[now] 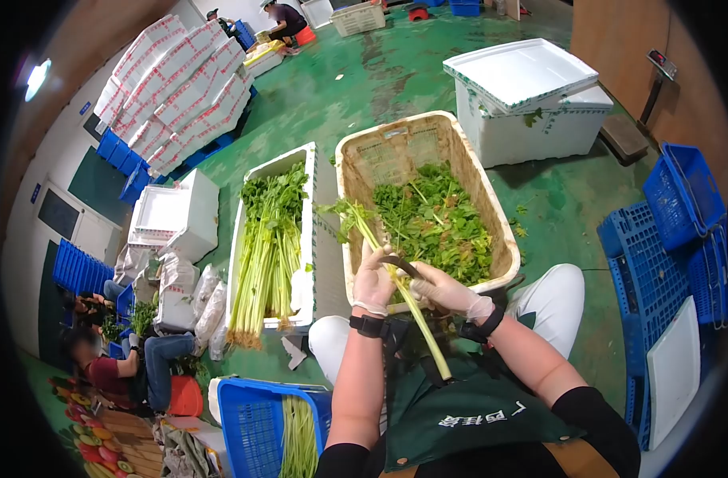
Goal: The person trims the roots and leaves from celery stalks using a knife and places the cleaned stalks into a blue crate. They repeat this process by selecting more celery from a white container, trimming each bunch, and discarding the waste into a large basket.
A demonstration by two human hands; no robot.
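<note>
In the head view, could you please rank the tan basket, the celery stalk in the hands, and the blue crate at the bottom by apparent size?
1. tan basket
2. blue crate, partly cut off by the frame and nearer the camera, so uncertain
3. celery stalk

Bins on the floor ahead of us

We see the tan woven basket (349, 171) of leafy trimmings (439, 219) before our knees, the white foam box (311, 231) of celery stalks (268, 247) to its left, the lidded white foam box (531, 131) behind right.

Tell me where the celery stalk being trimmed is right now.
In the head view the celery stalk sits centre frame, held in the left hand beside the right hand, over the near rim of the tan basket.
</note>
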